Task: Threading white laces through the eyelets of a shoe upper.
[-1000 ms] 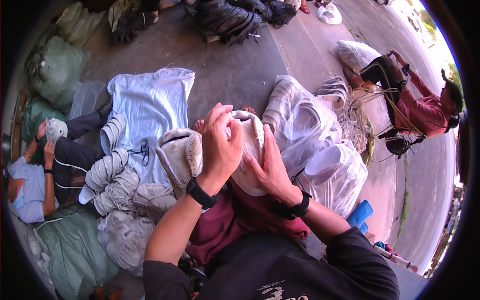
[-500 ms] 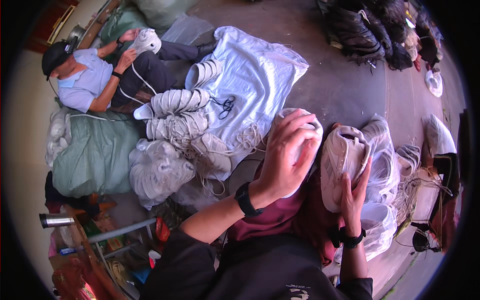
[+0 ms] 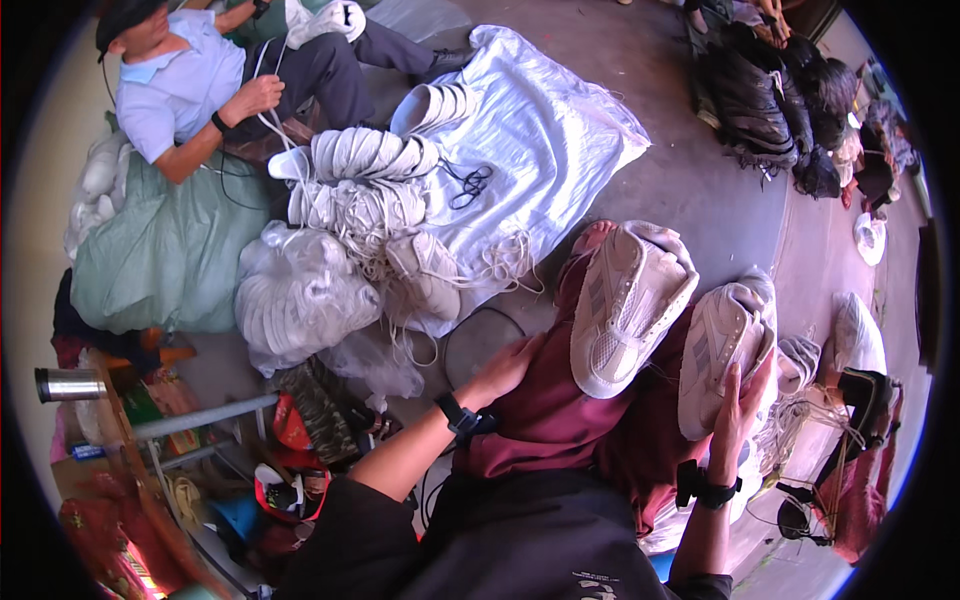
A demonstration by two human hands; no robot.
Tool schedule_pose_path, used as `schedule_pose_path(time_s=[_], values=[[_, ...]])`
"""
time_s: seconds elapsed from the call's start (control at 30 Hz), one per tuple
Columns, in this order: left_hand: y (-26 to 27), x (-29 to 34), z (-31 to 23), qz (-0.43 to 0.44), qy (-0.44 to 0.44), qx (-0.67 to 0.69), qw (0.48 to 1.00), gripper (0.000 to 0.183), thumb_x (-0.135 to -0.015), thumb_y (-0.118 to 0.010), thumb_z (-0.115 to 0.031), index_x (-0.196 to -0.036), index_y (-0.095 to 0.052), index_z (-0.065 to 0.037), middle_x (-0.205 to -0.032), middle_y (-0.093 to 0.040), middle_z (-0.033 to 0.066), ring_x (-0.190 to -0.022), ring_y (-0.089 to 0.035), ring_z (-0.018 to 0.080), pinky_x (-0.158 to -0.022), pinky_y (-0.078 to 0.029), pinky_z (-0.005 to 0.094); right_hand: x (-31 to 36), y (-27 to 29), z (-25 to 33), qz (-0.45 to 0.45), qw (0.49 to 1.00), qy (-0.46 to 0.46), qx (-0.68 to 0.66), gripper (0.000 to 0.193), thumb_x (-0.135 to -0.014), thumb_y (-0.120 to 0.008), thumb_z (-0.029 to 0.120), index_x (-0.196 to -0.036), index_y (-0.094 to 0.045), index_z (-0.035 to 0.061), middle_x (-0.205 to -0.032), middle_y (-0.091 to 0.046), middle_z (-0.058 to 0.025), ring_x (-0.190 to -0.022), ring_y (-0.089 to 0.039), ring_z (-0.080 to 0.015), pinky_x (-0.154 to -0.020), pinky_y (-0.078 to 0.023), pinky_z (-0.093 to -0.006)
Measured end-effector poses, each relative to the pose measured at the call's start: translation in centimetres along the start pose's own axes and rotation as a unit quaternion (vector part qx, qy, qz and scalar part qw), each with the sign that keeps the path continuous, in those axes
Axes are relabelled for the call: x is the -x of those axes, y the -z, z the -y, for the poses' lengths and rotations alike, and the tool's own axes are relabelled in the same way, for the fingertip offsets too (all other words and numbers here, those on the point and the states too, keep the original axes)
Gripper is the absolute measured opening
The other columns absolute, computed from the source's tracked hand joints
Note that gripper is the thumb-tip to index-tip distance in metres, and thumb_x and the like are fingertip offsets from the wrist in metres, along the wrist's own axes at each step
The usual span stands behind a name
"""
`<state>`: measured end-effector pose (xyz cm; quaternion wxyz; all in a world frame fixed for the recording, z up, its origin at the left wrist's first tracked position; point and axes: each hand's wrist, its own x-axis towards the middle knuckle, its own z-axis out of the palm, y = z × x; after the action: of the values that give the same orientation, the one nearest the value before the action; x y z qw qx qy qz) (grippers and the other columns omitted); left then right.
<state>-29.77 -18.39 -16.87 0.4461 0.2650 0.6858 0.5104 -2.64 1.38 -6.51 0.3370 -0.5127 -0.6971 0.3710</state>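
Two white sneakers are over my maroon-clad lap. One sneaker lies sole-side up across my thigh with no hand on it. My right hand grips the other white sneaker from below and holds it upright beside my knee. My left hand rests flat on the left edge of my thigh with its fingers apart and nothing in it. It is close to a thin dark ring on the floor. Both wrists carry black bands.
Bundles of tied white shoes and a bagged pile lie on a white sack sheet. A person in a light blue shirt sits top left, handling white laces by a green sack. Black bags lie top right.
My left hand has let go of its sneaker, which now lies on my thigh, and has dropped to the side of my lap. My right hand keeps hold of the other sneaker.
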Motion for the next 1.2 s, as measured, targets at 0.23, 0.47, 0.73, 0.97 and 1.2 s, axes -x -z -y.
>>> schedule_pose_path(time_s=[0.23,0.47,0.73,0.97,1.2], values=[[6.3,2.8,1.8,0.135,0.170,0.146,0.965,0.042,-0.102,-0.043,-0.036,-0.119,-0.061,-0.002,-0.109,-0.063,0.0012,-0.099,-0.055,0.0069,-0.090,-0.042,0.0241,3.8,-4.4,1.1,-0.010,0.989,0.004,0.144,0.067,-0.098,-0.054,0.030,-0.150,-0.024,0.0017,-0.149,-0.034,-0.0181,-0.134,-0.037,-0.0263,-0.111,-0.027,-0.0369],[13.9,4.7,6.2,0.073,0.155,0.213,0.962,0.031,-0.096,-0.056,-0.033,-0.103,-0.065,-0.004,-0.091,-0.065,0.0013,-0.080,-0.058,0.0081,-0.075,-0.047,0.0245,7.1,-7.3,2.9,0.015,0.998,0.002,0.064,0.070,-0.099,-0.051,0.035,-0.151,-0.020,0.0013,-0.150,-0.032,-0.0175,-0.135,-0.035,-0.0259,-0.111,-0.027,-0.0372],[28.3,-0.8,19.3,-0.233,0.147,-0.048,0.960,0.028,-0.089,-0.060,-0.025,-0.097,-0.068,0.000,-0.080,-0.068,0.0065,-0.071,-0.064,0.0138,-0.063,-0.050,0.0295,9.4,-10.0,4.9,-0.012,0.997,-0.058,0.043,0.074,-0.098,-0.052,0.039,-0.150,-0.020,-0.0022,-0.148,-0.033,-0.0188,-0.134,-0.037,-0.0261,-0.111,-0.028,-0.0368],[38.7,-6.5,22.0,-0.371,0.142,-0.136,0.908,0.033,-0.083,-0.060,-0.023,-0.104,-0.067,0.001,-0.102,-0.069,0.0199,-0.098,-0.067,0.0322,-0.086,-0.051,0.0391,7.3,-10.8,4.6,-0.041,0.992,-0.114,0.018,0.082,-0.097,-0.052,0.044,-0.151,-0.011,-0.0032,-0.158,-0.014,-0.0194,-0.144,-0.019,-0.0263,-0.117,-0.015,-0.0371],[45.4,-13.1,22.1,-0.312,0.150,-0.264,0.900,0.042,-0.082,-0.061,-0.030,-0.114,-0.064,-0.002,-0.137,-0.047,0.0263,-0.128,-0.045,0.0356,-0.106,-0.038,0.0389,3.7,-12.3,4.6,-0.065,0.988,-0.118,0.078,0.079,-0.098,-0.051,0.043,-0.152,-0.013,0.0000,-0.156,-0.018,-0.0177,-0.141,-0.025,-0.0259,-0.115,-0.020,-0.0386]])
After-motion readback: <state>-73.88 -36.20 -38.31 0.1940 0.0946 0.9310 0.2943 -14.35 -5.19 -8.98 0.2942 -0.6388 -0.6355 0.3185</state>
